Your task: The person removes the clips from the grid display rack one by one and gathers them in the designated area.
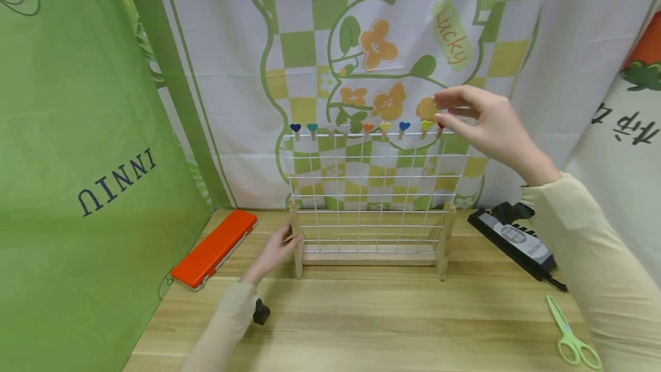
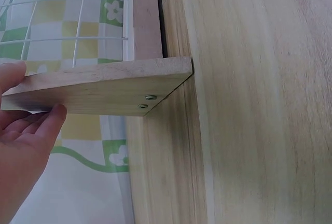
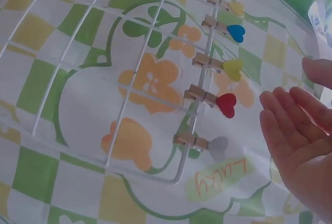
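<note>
A white wire grid rack (image 1: 372,188) stands upright on a wooden table (image 1: 361,320), held between 2 wooden end posts with flat feet. I use this rack as my landmark.

My left hand (image 1: 273,251) rests at the rack's lower left corner. Its fingers lie fairly straight against the wooden foot (image 2: 98,86), thumb above and fingertips below the board's end, pressing rather than wrapping it.

My right hand (image 1: 485,122) is raised at the rack's top right corner. Its fingers are loosely spread and nearly straight, the palm open, and it grips nothing. In the right wrist view it hovers just beside the clips, apart from them.

Along the rack's top wire sits a row of small wooden clips with heart-shaped heads. In the wrist view the corner clip has a grey heart (image 3: 218,146), next come a red heart (image 3: 226,105), a yellow heart (image 3: 233,69) and a blue heart (image 3: 236,32).

Left of the rack lies an orange case (image 1: 214,248). Right of it lies a black device (image 1: 516,240), and nearer me green scissors (image 1: 570,334). Behind the rack hangs a green and yellow checked curtain (image 1: 413,27).
</note>
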### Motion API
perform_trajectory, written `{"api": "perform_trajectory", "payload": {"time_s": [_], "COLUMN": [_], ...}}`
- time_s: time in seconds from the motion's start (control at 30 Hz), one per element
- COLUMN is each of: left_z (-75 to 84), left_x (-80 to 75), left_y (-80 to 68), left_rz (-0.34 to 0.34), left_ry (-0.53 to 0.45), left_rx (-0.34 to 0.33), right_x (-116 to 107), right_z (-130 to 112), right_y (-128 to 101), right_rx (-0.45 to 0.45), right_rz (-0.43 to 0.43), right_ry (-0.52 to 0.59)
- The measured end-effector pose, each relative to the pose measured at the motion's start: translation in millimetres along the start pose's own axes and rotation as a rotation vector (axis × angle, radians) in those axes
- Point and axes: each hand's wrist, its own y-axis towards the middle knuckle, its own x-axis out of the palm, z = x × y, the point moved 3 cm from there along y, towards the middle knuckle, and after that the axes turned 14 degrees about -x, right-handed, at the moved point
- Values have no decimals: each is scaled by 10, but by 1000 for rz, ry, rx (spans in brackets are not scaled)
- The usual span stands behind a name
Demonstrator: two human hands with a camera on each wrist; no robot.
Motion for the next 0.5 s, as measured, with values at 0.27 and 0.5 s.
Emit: {"api": "perform_trajectory", "payload": {"time_s": [0.27,0.5], "left_z": [3,-22], "left_x": [-6,19], "left_y": [-3,4], "left_rz": [21,22], "left_ry": [11,-4], "left_rx": [27,47], "right_x": [105,268], "right_z": [-108,-145], "right_y": [212,345], "right_rx": [-31,-55], "right_rz": [-97,-177], "right_ry": [14,17]}}
